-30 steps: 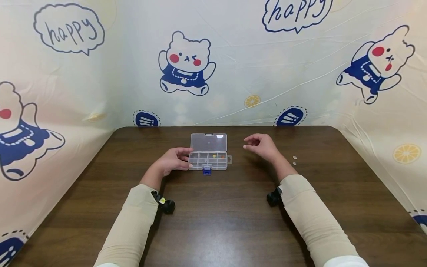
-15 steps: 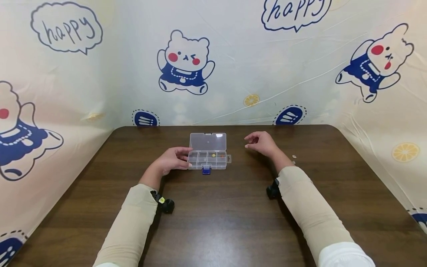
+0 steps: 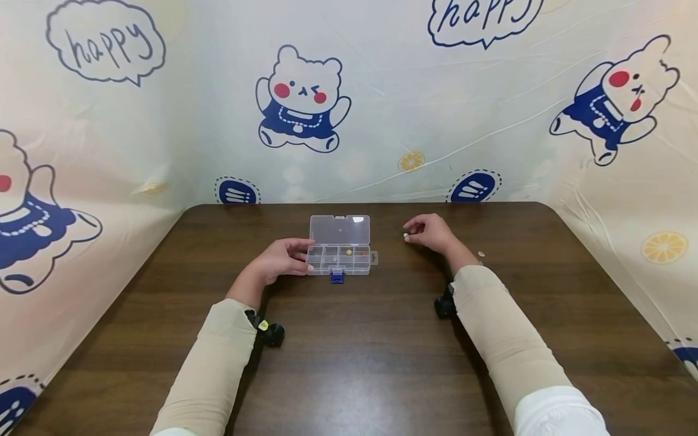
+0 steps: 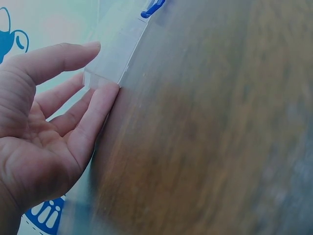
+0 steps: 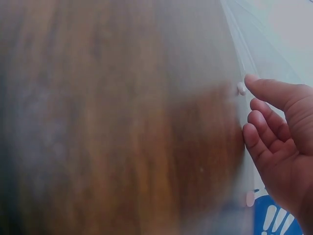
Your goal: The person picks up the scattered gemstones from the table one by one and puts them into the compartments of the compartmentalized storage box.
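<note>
Backdrop bubbles (image 3: 106, 43) read "happy"; the left hand (image 3: 279, 260) holds a box (image 3: 339, 232).

Before you lies a brown wood-grain table (image 3: 349, 369) with rounded far corners and a pale sheen on its near part. Behind it and along both sides you face a pale printed cloth (image 3: 382, 121), creased toward your right. A winking bear (image 3: 302, 100) in blue sits mid-cloth, a tilted bear (image 3: 613, 103) to your right, a cut-off bear (image 3: 40, 221) to your left — plus "happy" bubbles (image 3: 106, 42), yellow citrus slices (image 3: 411, 161) and dark-blue ovals (image 3: 474, 186) with dashed outlines.
</note>
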The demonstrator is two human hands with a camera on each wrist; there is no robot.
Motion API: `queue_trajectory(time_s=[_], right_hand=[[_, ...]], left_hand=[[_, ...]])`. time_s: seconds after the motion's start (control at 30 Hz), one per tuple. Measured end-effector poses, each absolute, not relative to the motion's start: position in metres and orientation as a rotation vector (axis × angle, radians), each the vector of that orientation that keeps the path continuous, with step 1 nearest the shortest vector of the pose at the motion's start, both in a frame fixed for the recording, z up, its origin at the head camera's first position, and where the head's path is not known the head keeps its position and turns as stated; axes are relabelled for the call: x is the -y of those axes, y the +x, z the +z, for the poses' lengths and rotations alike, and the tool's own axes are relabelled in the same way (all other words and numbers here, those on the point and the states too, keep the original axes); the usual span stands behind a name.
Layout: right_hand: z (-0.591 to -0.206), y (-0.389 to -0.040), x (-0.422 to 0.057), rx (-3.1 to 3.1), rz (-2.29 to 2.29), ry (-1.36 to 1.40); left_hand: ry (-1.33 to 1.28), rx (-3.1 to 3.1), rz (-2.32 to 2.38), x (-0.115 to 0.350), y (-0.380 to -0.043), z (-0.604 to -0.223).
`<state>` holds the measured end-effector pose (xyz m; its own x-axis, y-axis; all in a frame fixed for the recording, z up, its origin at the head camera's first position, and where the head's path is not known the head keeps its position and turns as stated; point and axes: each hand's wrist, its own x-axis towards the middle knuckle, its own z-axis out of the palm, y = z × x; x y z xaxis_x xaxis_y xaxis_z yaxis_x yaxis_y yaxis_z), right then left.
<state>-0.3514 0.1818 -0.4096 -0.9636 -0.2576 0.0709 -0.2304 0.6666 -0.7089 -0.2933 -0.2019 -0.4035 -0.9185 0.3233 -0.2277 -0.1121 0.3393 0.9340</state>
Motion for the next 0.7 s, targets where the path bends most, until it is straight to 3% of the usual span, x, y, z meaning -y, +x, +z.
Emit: queue_trajectory(time_s=[0.7], right_hand=[[-0.4152, -0.3561, -0.1810, -2.824, -1.135, -0.349]], left_hand=[[0.176, -2.223, 1.621, 0.2008, -0.2939, -0.4029]])
